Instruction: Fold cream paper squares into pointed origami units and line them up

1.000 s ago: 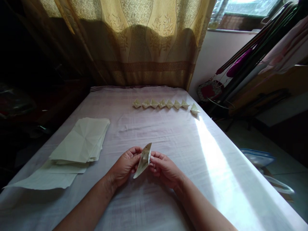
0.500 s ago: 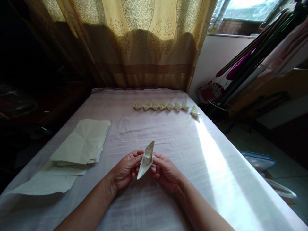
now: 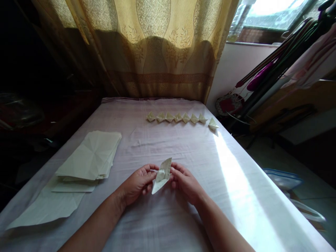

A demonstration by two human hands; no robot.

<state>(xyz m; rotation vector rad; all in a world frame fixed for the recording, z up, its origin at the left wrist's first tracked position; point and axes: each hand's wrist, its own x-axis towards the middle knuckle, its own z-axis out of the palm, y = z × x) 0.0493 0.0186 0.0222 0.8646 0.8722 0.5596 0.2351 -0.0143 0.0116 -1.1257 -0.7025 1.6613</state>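
Folded paper boat (image 3: 161,179), one: tilting in the grip, right of the paper stack (image 3: 88,155). Left hand (image 3: 136,183): pinching the boat's stack-facing side. Right hand (image 3: 187,184): pinching its side away from the stack. Row of small boats (image 3: 177,118), eight: standing beyond and right of the stack. Handling: thin folds are probably demanding light, even fingertip pressure, sparing the creases.

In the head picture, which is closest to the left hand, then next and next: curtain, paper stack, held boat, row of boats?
1. Held boat: touching the left hand.
2. Paper stack: to its left.
3. Row of boats: ahead, rightward.
4. Curtain: at the back.
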